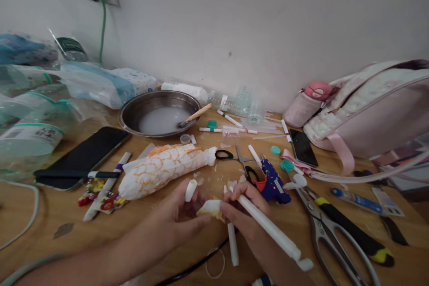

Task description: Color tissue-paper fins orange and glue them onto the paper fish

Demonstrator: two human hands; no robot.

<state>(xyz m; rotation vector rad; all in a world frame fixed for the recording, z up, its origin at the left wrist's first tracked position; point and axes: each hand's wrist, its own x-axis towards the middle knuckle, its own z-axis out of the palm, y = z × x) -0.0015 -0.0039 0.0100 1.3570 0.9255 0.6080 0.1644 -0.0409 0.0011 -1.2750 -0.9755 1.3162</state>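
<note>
Over the near middle of the table, my left hand (182,216) is closed, with a white marker cap (191,190) between its fingers. A small white piece with yellow-orange colouring (211,208) is pinched between both hands. My right hand (250,208) also holds a white marker (268,223) that slants down toward me; its tip end is partly hidden by the fingers. Below the hands lies another white marker (232,243). Just beyond my left hand rests a paper-covered fish shape (164,170) with orange scales drawn on it.
Behind the fish stands a metal bowl (134,132) of cloudy liquid with a wooden-handled brush (199,112). Scissors (241,157), a blue glue gun (275,183) and large shears (330,228) lie right. Phones (90,152), plastic bottles (31,136) and a pink bag (375,107) surround them.
</note>
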